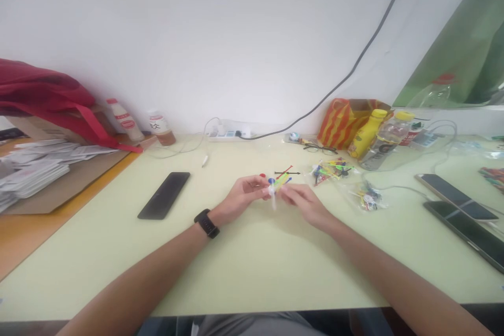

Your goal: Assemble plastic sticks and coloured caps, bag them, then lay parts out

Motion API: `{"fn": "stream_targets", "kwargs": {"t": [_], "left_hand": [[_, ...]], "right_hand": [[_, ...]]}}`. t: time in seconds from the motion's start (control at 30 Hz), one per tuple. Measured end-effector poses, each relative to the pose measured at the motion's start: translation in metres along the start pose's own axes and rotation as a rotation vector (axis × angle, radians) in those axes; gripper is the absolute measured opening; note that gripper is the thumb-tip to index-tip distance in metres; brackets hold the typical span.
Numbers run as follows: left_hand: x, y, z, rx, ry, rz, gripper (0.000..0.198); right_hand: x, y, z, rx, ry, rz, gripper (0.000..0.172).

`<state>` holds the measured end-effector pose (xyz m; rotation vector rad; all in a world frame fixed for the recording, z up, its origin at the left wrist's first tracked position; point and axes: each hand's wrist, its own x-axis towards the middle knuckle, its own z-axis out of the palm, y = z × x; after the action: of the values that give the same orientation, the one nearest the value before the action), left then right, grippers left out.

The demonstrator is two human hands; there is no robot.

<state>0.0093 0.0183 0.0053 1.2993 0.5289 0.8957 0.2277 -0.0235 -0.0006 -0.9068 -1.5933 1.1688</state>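
Observation:
My left hand (247,194), with a black watch on its wrist, pinches a small bunch of coloured plastic arrows (271,182). White, blue, yellow and green parts show in it, and a pale, blurred piece points down below the fingers. Close against the same bunch, my right hand (306,202) is closed, its fingertips at the yellow and blue ends. Just beyond the hands, a black arrow (293,172) and a red arrow (284,172) lie on the table. A red round piece (262,175) shows by the left fingers. The fingers partly hide the bunch.
Clear bags of coloured pieces (333,169) lie to the right, near glasses (321,149), a striped bag (334,123) and bottles (368,134). Phones rest at far right (457,197) and left (164,196). A power strip (228,134) sits by the wall; papers (35,173) are at left.

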Motion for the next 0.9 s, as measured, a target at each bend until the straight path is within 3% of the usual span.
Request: {"fn": "stream_targets", "kwargs": {"t": [0.03, 0.1, 0.27, 0.67, 0.9], "left_hand": [[0.000, 0.000, 0.000, -0.002, 0.006, -0.004, 0.024], [0.000, 0.000, 0.000, -0.003, 0.014, -0.006, 0.025], [0.000, 0.000, 0.000, 0.002, -0.013, -0.003, 0.023], [-0.002, 0.000, 0.002, 0.055, -0.006, -0.017, 0.025], [-0.002, 0.000, 0.001, 0.028, -0.018, -0.003, 0.023]], "right_hand": [[0.001, 0.000, -0.002, 0.009, -0.041, 0.009, 0.056], [0.002, -0.001, -0.005, 0.025, -0.053, -0.003, 0.065], [0.003, -0.006, 0.000, 0.067, 0.047, -0.034, 0.036], [0.000, -0.001, 0.007, -0.019, 0.039, -0.063, 0.027], [-0.002, -0.006, 0.007, -0.036, 0.141, -0.118, 0.055]]}}
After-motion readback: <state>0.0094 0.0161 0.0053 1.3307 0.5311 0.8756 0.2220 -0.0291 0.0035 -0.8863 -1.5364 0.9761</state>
